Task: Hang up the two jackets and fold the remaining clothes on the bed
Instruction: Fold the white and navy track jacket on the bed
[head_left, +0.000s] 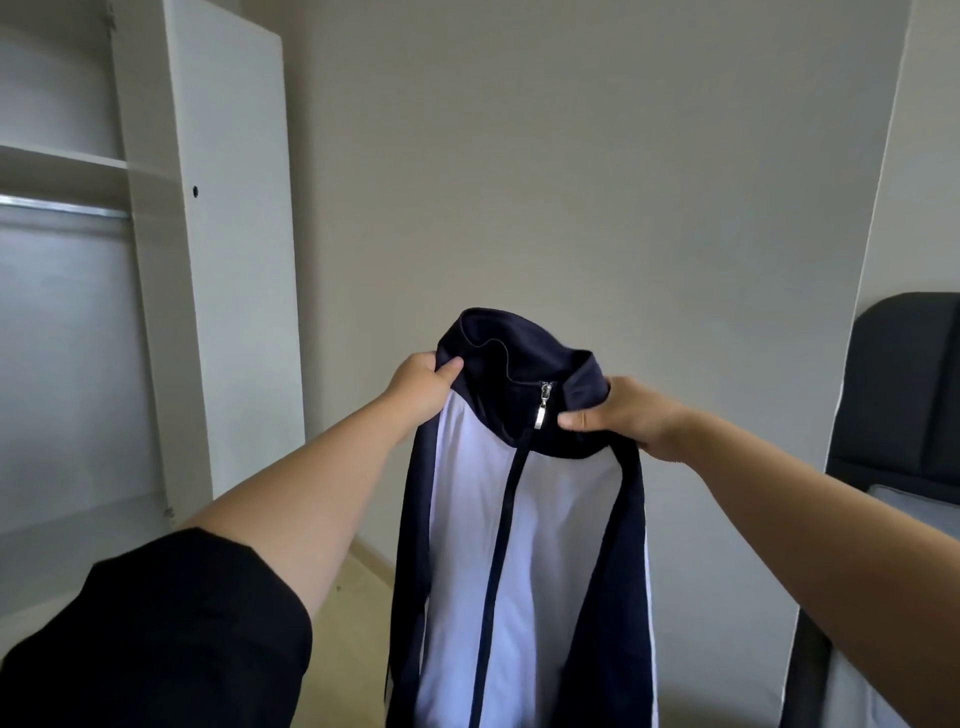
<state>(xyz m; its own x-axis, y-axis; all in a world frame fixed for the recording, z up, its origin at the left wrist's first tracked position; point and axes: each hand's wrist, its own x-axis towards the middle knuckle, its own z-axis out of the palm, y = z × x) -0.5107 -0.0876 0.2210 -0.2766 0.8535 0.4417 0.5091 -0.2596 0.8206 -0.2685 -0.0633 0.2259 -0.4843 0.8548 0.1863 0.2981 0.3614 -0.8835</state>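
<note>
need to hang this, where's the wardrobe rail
In the head view the rail is at upper left, inside the open wardrobe under its shelf, left of the jacket.

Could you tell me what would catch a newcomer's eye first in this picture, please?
First, the navy and white jacket, zipped shut and held up in the middle of the view. The left hand and right hand each have a grip on its shoulders beside the collar. At the left stands an open white wardrobe with a bare metal rail.
</note>
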